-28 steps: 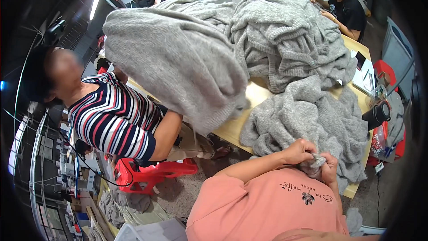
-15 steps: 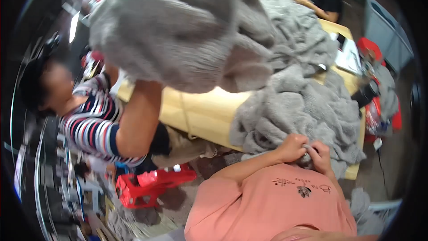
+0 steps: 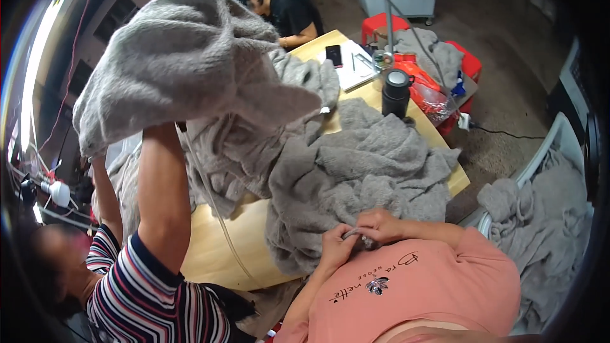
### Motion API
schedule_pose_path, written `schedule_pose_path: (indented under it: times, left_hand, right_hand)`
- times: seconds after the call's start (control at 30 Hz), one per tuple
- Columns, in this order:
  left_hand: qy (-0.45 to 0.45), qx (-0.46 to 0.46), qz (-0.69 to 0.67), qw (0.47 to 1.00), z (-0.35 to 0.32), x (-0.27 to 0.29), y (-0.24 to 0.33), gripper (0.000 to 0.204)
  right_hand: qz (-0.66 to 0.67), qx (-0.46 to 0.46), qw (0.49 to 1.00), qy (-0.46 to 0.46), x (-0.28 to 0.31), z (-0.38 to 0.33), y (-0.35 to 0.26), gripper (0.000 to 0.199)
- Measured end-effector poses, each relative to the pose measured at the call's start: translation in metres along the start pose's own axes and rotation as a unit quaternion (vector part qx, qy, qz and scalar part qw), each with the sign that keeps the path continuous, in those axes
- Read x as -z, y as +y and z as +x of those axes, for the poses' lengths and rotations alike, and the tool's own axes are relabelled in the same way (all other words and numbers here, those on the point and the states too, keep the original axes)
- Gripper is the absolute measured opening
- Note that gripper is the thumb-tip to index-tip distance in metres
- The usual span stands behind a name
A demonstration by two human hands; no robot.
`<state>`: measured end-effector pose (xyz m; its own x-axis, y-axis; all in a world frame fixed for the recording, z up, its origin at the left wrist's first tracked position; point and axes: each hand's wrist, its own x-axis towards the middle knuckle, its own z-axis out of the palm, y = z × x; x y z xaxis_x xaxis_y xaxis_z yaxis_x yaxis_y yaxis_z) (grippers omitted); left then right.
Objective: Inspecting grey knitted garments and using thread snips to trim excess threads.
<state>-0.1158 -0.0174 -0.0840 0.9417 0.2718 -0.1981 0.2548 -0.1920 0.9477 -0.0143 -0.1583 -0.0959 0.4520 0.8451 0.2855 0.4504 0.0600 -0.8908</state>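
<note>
A heap of grey, fuzzy knit fabric point(image 3: 356, 159) lies on the wooden table before me. At its near edge, close to my chest, my left hand point(image 3: 337, 244) is closed on a fold of the knit. My right hand point(image 3: 379, 225) pinches the same fold right beside it, the fingers of both hands almost touching. A small rolled strip of the fabric shows between them. Whether this piece is separate from the heap I cannot tell.
To my left, a person in a striped shirt point(image 3: 159, 292) raises a grey knit piece point(image 3: 171, 63). A black flask point(image 3: 396, 92), a phone point(image 3: 333, 56) and the bare table edge point(image 3: 241, 248) are near. Grey knits fill a bin point(image 3: 540, 228) at right. Another person point(image 3: 292, 16) sits at the far end.
My view has turned to the right, bringing the bin in. The person at left still holds the grey knit aloft. My hands stay together on the fabric.
</note>
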Motion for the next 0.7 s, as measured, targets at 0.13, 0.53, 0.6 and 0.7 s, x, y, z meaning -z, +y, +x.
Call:
schedule_pose_path:
  times: [0.13,0.53,0.6,0.7]
  left_hand:
    - [0.0,-0.011,0.003,1.0,0.004,0.002,-0.012,0.006]
    - [-0.029,-0.017,0.033,0.999,0.001,-0.004,-0.004,0.008]
    - [-0.054,0.03,-0.099,0.993,0.003,-0.002,-0.01,0.008]
    - [-0.038,0.048,-0.113,0.992,0.004,-0.001,-0.002,0.008]
  right_hand:
    - [-0.038,0.021,0.998,0.034,-0.01,0.001,0.0,0.012]
    - [-0.007,0.012,0.998,0.06,-0.009,-0.004,0.011,0.012]
    - [0.026,-0.042,0.998,0.039,-0.006,-0.005,0.008,0.016]
    - [0.046,-0.07,0.996,0.005,-0.004,-0.005,0.014,0.018]
